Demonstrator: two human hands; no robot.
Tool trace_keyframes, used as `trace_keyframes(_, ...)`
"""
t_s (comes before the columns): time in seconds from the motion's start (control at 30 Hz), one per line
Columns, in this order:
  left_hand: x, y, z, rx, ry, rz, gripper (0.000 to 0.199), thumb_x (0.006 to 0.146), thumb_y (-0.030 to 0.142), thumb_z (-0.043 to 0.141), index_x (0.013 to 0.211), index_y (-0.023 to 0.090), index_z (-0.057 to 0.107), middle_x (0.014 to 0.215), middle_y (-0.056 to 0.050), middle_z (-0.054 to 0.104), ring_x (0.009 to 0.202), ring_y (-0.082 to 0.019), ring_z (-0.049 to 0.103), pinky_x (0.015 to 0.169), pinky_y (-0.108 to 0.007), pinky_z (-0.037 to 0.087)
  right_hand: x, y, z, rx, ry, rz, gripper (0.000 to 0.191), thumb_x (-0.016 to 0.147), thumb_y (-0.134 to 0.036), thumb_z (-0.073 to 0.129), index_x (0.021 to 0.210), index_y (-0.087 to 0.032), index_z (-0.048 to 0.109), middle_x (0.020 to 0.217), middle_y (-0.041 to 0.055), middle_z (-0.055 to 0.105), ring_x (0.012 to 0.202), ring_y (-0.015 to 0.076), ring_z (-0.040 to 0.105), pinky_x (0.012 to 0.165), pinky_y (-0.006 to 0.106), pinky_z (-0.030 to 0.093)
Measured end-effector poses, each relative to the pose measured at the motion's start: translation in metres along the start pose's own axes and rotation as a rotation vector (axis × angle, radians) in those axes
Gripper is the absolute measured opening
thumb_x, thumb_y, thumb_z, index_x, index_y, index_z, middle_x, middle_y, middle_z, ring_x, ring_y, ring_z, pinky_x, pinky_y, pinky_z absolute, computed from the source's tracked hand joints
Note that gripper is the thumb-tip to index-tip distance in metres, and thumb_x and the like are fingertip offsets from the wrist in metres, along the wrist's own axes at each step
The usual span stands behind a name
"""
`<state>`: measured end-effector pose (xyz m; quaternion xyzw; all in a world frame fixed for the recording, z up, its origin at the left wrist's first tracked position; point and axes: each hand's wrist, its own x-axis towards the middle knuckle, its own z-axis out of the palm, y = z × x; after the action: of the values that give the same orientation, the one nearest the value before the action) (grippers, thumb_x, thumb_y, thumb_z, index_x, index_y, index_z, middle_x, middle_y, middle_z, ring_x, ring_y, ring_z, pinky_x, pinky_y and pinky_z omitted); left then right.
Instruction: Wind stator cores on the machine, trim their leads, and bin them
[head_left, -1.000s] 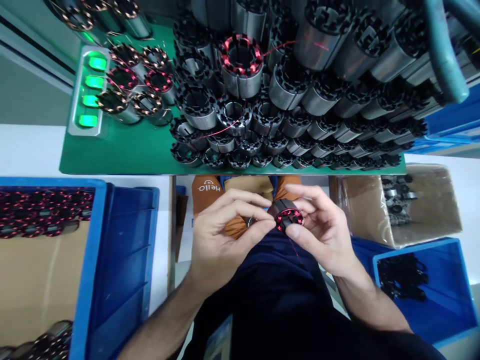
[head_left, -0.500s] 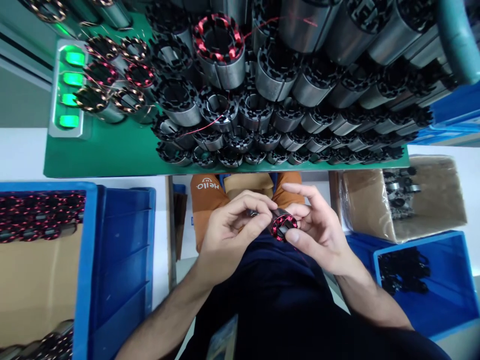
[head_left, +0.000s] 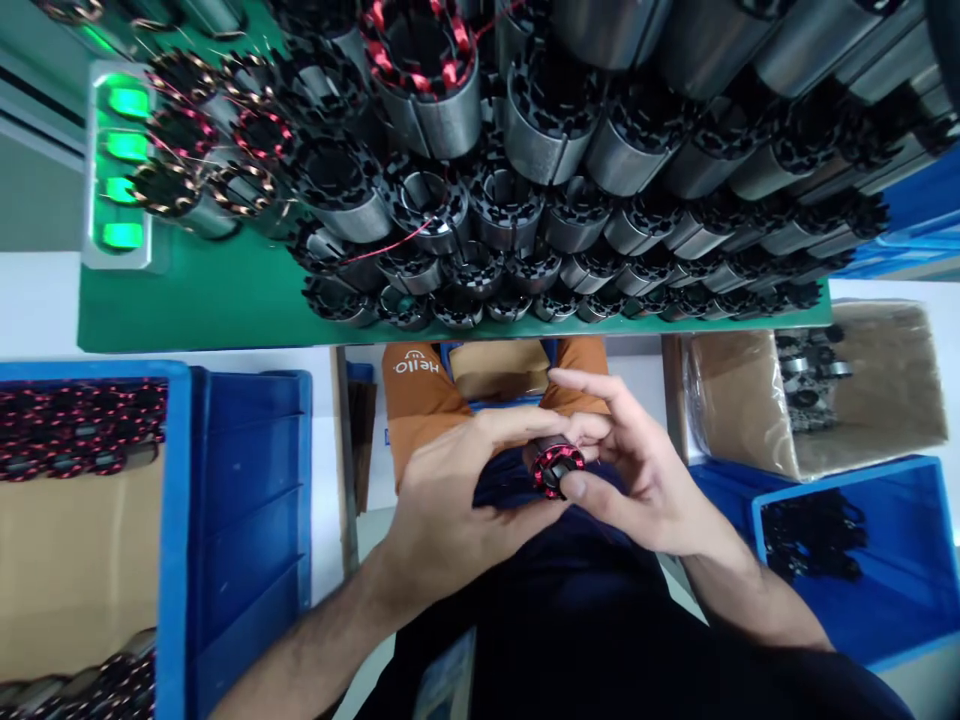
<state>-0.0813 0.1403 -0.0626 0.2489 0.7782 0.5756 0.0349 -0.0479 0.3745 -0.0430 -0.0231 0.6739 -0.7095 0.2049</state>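
A motor stator [head_left: 556, 466] with red windings on its facing end is held above my lap. My right hand [head_left: 637, 470] grips it from the right, its thumb at the lower edge of the wound end and its index finger stretched out above. From the other side, my left hand [head_left: 465, 490] reaches round it, fingers along the top and thumb below. Whether the left fingertips press on the metal is hard to make out.
Rows of unwound stators [head_left: 551, 130] crowd the green bench [head_left: 195, 300] ahead, beside a green-lit switch panel [head_left: 94, 235]. Blue bins [head_left: 247, 480] stand left, another blue bin [head_left: 900, 590] right, below a lined carton [head_left: 735, 400].
My left hand has opened from a pinch and come round the stator from the left. The stator has shifted slightly left and down, and the camera view has moved a little.
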Motion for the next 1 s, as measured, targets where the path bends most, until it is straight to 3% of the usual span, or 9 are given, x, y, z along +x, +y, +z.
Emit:
trace_keyframes(0.13, -0.002, -0.002, 0.006, 0.021, 0.03, -0.001, 0.069, 0.1, 0.033, 0.098, 0.158, 0.032, 0.062, 0.138, -0.002, 0.087, 0.121, -0.023, 0.088, 0.114, -0.031, 0.071, 0.001, -0.004, -0.001, -0.198, 0.105, -0.1, 0.066, 0.106, -0.031, 0.091, 0.165, -0.029, 0.063, 0.123, 0.0044, 0.078, 0.11, 0.0169, 0.078, 0.101, 0.031, 0.068)
trace_keyframes(0.23, -0.003, -0.008, 0.007, 0.083, 0.02, 0.129, 0.064, 0.103, 0.029, 0.095, 0.159, 0.028, 0.065, 0.141, -0.003, 0.086, 0.122, -0.023, 0.088, 0.115, -0.03, 0.07, 0.001, -0.004, -0.005, -0.304, 0.214, -0.249, 0.027, 0.102, -0.023, 0.095, 0.127, -0.029, 0.088, 0.118, 0.0046, 0.081, 0.107, 0.0184, 0.078, 0.096, 0.032, 0.068)
trace_keyframes(0.33, 0.001, -0.007, 0.007, 0.111, 0.056, 0.213, 0.04, 0.101, 0.026, 0.095, 0.137, 0.028, 0.077, 0.129, 0.001, 0.089, 0.111, -0.02, 0.089, 0.114, -0.032, 0.069, 0.0, 0.001, -0.01, -0.241, 0.279, -0.277, 0.012, 0.105, -0.016, 0.09, 0.109, -0.028, 0.09, 0.099, 0.0014, 0.083, 0.095, 0.0168, 0.078, 0.093, 0.033, 0.067)
trace_keyframes(0.4, 0.005, -0.004, 0.008, 0.12, 0.135, 0.173, 0.032, 0.097, 0.029, 0.099, 0.123, 0.03, 0.08, 0.116, 0.005, 0.09, 0.101, -0.019, 0.088, 0.108, -0.035, 0.07, -0.001, 0.006, -0.012, -0.135, 0.434, -0.251, 0.005, 0.11, -0.025, 0.086, 0.106, -0.027, 0.088, 0.091, -0.0004, 0.081, 0.091, 0.0166, 0.079, 0.096, 0.034, 0.069)
trace_keyframes(0.5, 0.012, 0.001, 0.009, 0.173, 0.273, 0.136, 0.034, 0.092, 0.033, 0.104, 0.114, 0.029, 0.078, 0.101, 0.006, 0.088, 0.086, -0.017, 0.084, 0.089, -0.034, 0.071, -0.003, 0.015, -0.011, -0.098, 0.639, -0.284, 0.011, 0.112, -0.036, 0.085, 0.105, -0.027, 0.085, 0.09, -0.0011, 0.08, 0.09, 0.0166, 0.078, 0.105, 0.038, 0.07)
trace_keyframes(0.53, 0.014, 0.001, 0.01, 0.184, 0.304, 0.15, 0.036, 0.09, 0.035, 0.105, 0.113, 0.028, 0.078, 0.099, 0.006, 0.087, 0.083, -0.016, 0.082, 0.085, -0.032, 0.071, -0.004, 0.018, -0.009, -0.149, 0.621, -0.322, 0.008, 0.109, -0.035, 0.088, 0.11, -0.028, 0.085, 0.095, -0.0006, 0.082, 0.092, 0.017, 0.078, 0.108, 0.039, 0.069)
trace_keyframes(0.67, 0.017, 0.002, 0.014, 0.149, 0.311, 0.153, 0.03, 0.096, 0.03, 0.101, 0.113, 0.025, 0.077, 0.098, 0.004, 0.086, 0.081, -0.014, 0.078, 0.085, -0.03, 0.07, -0.007, 0.024, 0.007, -0.36, 0.383, -0.473, 0.032, 0.101, -0.031, 0.096, 0.131, -0.029, 0.084, 0.107, 0.002, 0.087, 0.098, 0.0204, 0.08, 0.112, 0.044, 0.064)
trace_keyframes(0.8, 0.014, 0.001, 0.017, 0.161, 0.292, 0.157, 0.027, 0.098, 0.027, 0.098, 0.115, 0.025, 0.077, 0.099, 0.004, 0.086, 0.084, -0.015, 0.079, 0.083, -0.028, 0.069, -0.006, 0.021, 0.011, -0.427, 0.389, -0.517, 0.008, 0.109, -0.022, 0.086, 0.115, -0.026, 0.082, 0.102, -0.0007, 0.086, 0.092, 0.0171, 0.08, 0.117, 0.044, 0.059)
trace_keyframes(1.0, 0.01, -0.001, 0.019, 0.172, 0.204, 0.16, 0.039, 0.106, 0.046, 0.092, 0.124, 0.021, 0.069, 0.107, -0.002, 0.08, 0.096, -0.015, 0.077, 0.086, -0.026, 0.067, -0.008, 0.01, -0.004, -0.471, 0.348, -0.513, 0.008, 0.108, -0.02, 0.087, 0.113, -0.025, 0.083, 0.1, -0.0003, 0.086, 0.088, 0.0175, 0.078, 0.12, 0.047, 0.056)
